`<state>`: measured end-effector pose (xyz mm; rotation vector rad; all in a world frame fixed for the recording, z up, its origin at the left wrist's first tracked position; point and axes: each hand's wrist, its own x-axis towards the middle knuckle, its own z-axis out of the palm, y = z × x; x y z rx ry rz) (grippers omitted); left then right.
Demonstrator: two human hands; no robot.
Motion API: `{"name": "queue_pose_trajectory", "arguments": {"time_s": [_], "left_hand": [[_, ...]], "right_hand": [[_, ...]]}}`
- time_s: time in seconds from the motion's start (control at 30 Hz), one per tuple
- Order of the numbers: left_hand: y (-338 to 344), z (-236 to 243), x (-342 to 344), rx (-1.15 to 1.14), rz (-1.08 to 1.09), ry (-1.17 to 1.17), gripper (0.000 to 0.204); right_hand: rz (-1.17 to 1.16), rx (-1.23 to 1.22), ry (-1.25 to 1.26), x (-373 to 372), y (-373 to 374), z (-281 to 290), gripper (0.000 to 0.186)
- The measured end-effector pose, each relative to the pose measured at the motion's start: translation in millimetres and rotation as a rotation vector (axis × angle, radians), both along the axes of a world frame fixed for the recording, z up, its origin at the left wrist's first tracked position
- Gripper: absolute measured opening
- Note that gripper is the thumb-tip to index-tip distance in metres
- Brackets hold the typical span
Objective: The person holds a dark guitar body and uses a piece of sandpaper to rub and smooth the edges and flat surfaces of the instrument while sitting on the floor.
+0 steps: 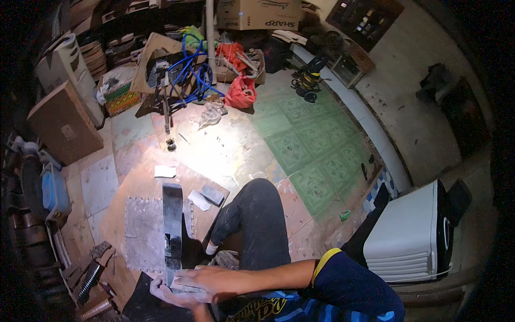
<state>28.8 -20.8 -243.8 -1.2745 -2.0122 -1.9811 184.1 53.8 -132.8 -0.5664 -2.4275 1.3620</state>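
Note:
A long, dark, slightly curved flat piece (173, 214) shaped like a blade or sheath points away from me, its near end in my hands. A small notch or pale mark shows partway along it. My left hand (170, 294) cups the near end from below and the left, fingers curled round it. From the right, my right hand (206, 282) lies over the same end, its fingers bent and pressed close to the left hand. Grey dust covers both hands. Whether anything small sits under the right fingers is hidden.
A grey foam mat (144, 231) lies on a board before me, near a white sheet (199, 201) and a grey block (213, 195). My bent leg (257, 220) is at the right. A white appliance (402, 239) stands beyond. Tools (91, 276) lie left; blue hose (196, 80) lies farther off.

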Motion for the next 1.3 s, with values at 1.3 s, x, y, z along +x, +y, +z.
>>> {"name": "queue_pose_trajectory", "arguments": {"time_s": [1.3], "left_hand": [[12.2, 59.7, 0.4, 0.051, -0.096, -0.641, 0.055]], "right_hand": [[-0.203, -0.195, 0.265, -22.5, -21.1, 7.0, 0.045]]}}
